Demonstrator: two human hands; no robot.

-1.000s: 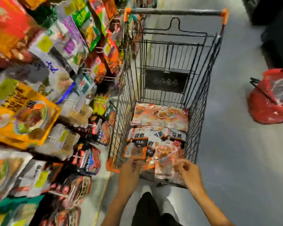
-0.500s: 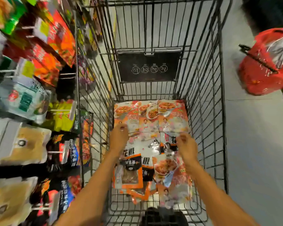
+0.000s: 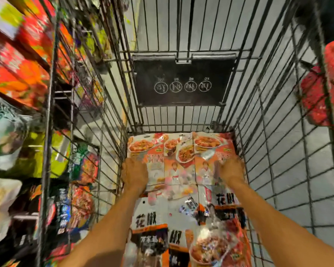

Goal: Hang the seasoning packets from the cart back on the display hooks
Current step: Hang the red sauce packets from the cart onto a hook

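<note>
Deep in the black wire cart (image 3: 183, 70), left hand (image 3: 135, 174) and right hand (image 3: 230, 170) rest on the glossy orange seasoning packets (image 3: 181, 151); blur hides whether the fingers pinch them.

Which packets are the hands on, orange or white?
The orange packets, farthest in the cart; the left hand and right hand are on their outer edges, beyond the white packets.
</note>
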